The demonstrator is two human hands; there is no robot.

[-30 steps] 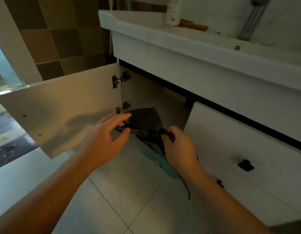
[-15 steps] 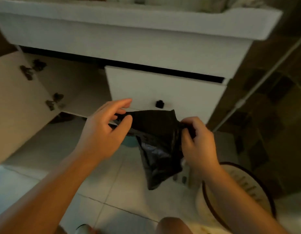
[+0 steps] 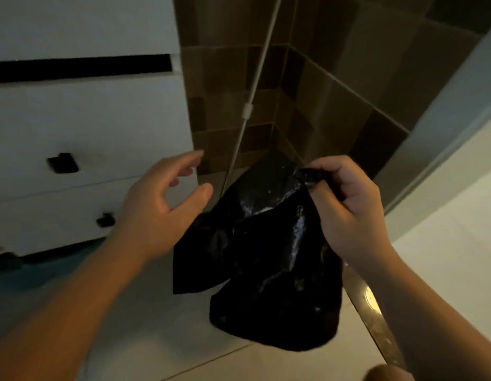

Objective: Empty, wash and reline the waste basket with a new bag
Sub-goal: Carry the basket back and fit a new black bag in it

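Observation:
A glossy black bin bag (image 3: pixel 266 257) hangs unfolding in front of me, its lower part billowing above the floor. My right hand (image 3: pixel 346 207) pinches the bag's top edge at the upper right, fingers curled round the plastic. To the left of the bag, my left hand (image 3: pixel 161 210) hovers with fingers spread and loosely bent, close to the plastic but holding nothing. The waste basket is not in view.
White vanity drawers (image 3: pixel 87 127) with black knobs stand on the left. Brown wall tiles (image 3: pixel 321 105) form a corner behind the bag, with a thin white pole (image 3: pixel 248 111) leaning there. A metal threshold strip (image 3: pixel 373 314) crosses the pale floor at lower right.
My view swung right, away from the open cabinet door. The left hand let go of the bag and opened. The bag now hangs longer from my right hand.

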